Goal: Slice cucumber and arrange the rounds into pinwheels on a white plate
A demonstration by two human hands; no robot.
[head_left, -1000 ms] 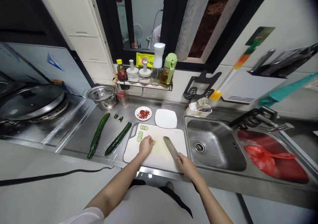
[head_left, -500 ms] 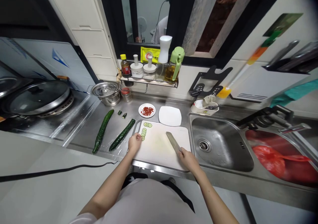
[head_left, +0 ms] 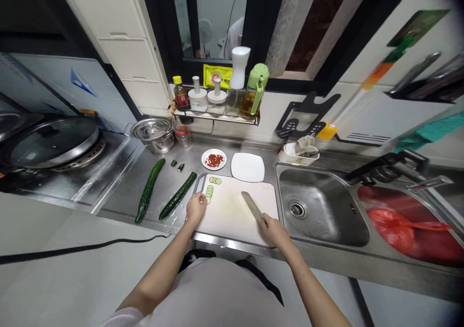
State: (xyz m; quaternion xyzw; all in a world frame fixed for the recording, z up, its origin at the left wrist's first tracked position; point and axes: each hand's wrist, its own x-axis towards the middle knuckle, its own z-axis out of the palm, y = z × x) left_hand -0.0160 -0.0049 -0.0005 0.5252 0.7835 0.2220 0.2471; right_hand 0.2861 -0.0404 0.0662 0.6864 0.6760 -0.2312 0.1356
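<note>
My right hand (head_left: pixel 270 226) is wrapped round the handle of a kitchen knife (head_left: pixel 251 205), its blade pointing up and left over the white cutting board (head_left: pixel 224 225). At the board's left side, the bent fingers of my left hand (head_left: pixel 196 206) are pressed together at the lower end of a row of cucumber slices (head_left: pixel 209 193). They seem to pinch the lowest slice, though the fingertips partly hide it. A second short row of slices (head_left: pixel 215 180) lies near the board's upper left corner. Two whole cucumbers (head_left: pixel 177 196) (head_left: pixel 149 191) rest on the steel counter to the left.
Behind the board stand a small plate of chopped red chili (head_left: pixel 213 159) and a white square plate (head_left: pixel 248 167). Cucumber ends (head_left: pixel 180 167) lie near a lidded steel pot (head_left: pixel 154 134). A sink (head_left: pixel 322 206) adjoins on the right; a seasoning rack (head_left: pixel 217 116) hangs behind.
The view has shifted slightly. Both hands stay nearly in place; the knife has barely moved, and my left fingers remain at the lower end of the slice row.
</note>
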